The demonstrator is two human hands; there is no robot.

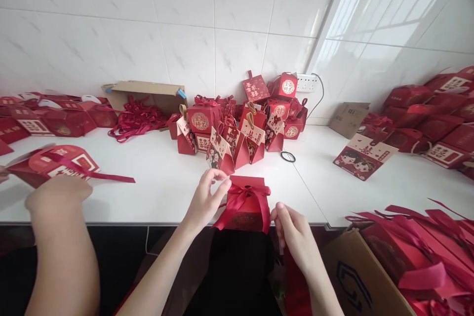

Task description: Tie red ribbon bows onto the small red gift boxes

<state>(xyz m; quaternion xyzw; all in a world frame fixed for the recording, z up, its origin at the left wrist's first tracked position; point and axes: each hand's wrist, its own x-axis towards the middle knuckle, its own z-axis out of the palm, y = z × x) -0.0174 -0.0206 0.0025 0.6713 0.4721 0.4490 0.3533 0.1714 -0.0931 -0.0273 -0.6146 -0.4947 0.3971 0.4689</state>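
A small red gift box (247, 213) stands at the white table's front edge (163, 212), tied with a red ribbon bow (242, 192). My left hand (206, 201) pinches the bow's left loop with thumb and fingers pressed together. My right hand (292, 229) is curled at the box's right side, its fingertips closed at the hanging ribbon tail (265, 217).
Several finished red boxes (237, 131) are piled at the back centre. A cardboard box (148, 93) and loose ribbons (137, 119) lie back left. Flat red boxes (425, 118) are stacked right, with a carton of ribbons (370, 276) below. A co-worker's hand (59, 197) holds a flat box (55, 160) at left.
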